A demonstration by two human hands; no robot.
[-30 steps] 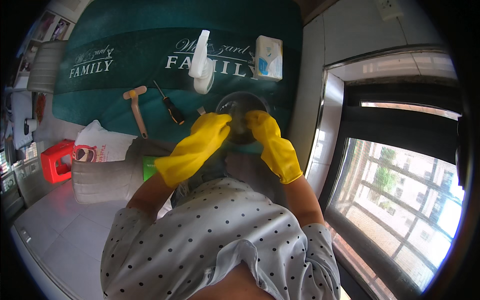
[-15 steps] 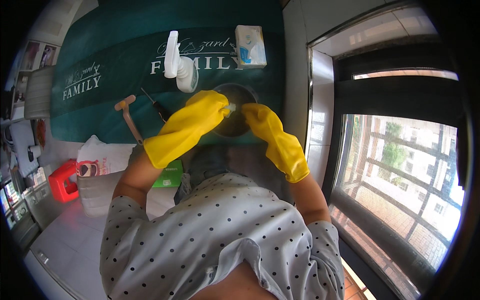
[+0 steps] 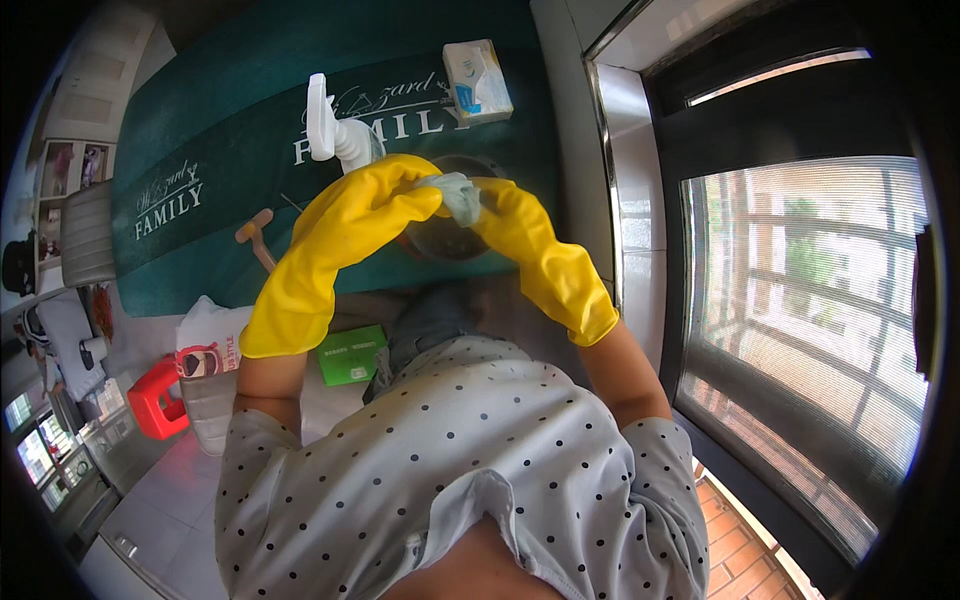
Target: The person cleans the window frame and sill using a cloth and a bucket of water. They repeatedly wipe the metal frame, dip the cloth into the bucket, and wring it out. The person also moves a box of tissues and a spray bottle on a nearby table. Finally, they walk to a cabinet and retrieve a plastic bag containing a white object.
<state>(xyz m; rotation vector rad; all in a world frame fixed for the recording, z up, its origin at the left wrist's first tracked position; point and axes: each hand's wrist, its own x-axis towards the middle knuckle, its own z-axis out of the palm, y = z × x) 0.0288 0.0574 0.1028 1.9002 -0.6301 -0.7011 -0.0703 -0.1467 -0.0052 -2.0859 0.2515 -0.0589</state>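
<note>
Both of my hands wear long yellow rubber gloves. My left hand (image 3: 385, 198) is closed on a small, crumpled pale grey-green cloth (image 3: 458, 197). My right hand (image 3: 508, 218) pinches the same cloth from its other side. The cloth is bunched between the fingertips, above a round dark pan (image 3: 448, 243) that the gloves partly cover. Just beyond my left hand stands a white spray bottle (image 3: 353, 143), its lower part hidden behind the glove.
Under these lies a green printed tablecloth (image 3: 240, 100). A tissue pack (image 3: 478, 82) rests at its far side. A T-shaped tool (image 3: 258, 235) lies left of my left forearm. Nearer are a green box (image 3: 352, 355) and a red plastic object (image 3: 157, 398). A window (image 3: 800, 300) is to the right.
The cloth has come up between my hands, and much more of it shows. Both hands have shifted closer together around it. The whole view has turned slightly.
</note>
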